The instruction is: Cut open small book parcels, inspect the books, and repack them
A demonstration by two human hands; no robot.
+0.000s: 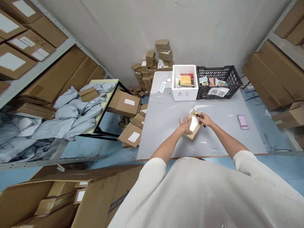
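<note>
A small brown cardboard box [190,136] with a white label [194,123] lies at an angle on the grey table [161,126]. My left hand [185,125] rests on the box's left side, fingers spread over its top. In my right hand [205,119] is a yellow and black utility knife [197,114], its tip pointing away from me over the far part of the box. The fingers of that hand are wrapped round the knife. Whether the blade touches the cardboard I cannot tell.
Behind the box stand a white foam bin [185,94] with books and a black plastic crate [235,80] with booklets. A power strip [162,87] lies at the back left, a pink blurred item [242,122] at the right. Cartons and grey parcels [68,110] fill the left.
</note>
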